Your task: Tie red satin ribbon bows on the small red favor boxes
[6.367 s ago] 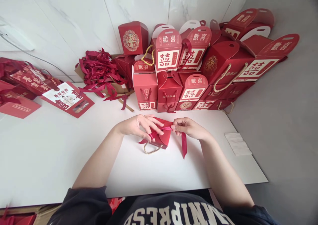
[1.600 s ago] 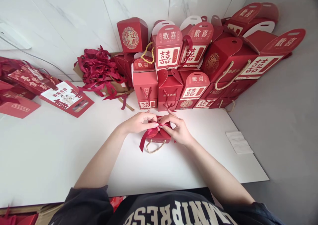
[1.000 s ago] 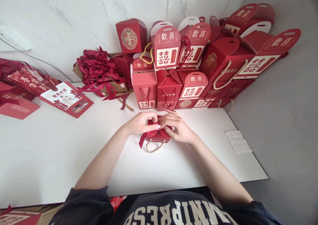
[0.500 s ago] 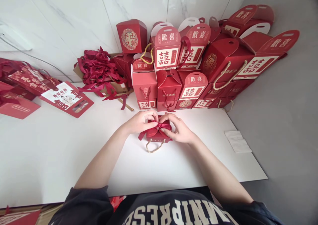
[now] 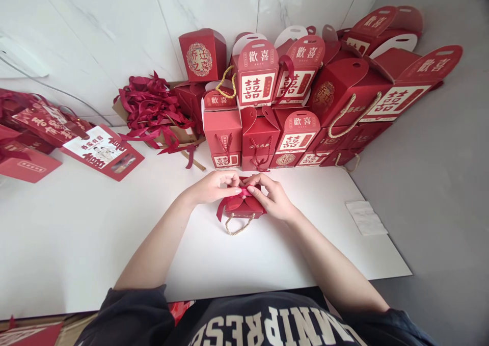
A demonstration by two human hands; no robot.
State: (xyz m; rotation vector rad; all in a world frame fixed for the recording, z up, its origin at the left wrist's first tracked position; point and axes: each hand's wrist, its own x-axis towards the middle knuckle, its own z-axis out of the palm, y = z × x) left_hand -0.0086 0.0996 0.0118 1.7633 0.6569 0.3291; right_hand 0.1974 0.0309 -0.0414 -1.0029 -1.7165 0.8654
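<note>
A small red gift box (image 5: 244, 212) with a beige rope handle (image 5: 237, 227) stands on the white table (image 5: 95, 234), in front of me at the middle. A dark red ribbon (image 5: 229, 203) lies across its top, one tail hanging off the left side. My left hand (image 5: 212, 185) pinches the ribbon at the box's top from the left. From the right, my right hand (image 5: 269, 195) pinches the same ribbon, its fingertips meeting the left hand's. Both hands are closed on the ribbon.
Stacked red gift boxes (image 5: 260, 106) fill the back of the table against the wall. A heap of loose red ribbons (image 5: 151, 109) lies at the back left. Flat red cartons (image 5: 101, 150) rest at the far left. A white paper (image 5: 365, 217) lies near the right edge.
The ribbon's long right tail has been drawn in and worked into loops on the box top. Both hands have closed in together over the box; the box has shifted slightly away from me.
</note>
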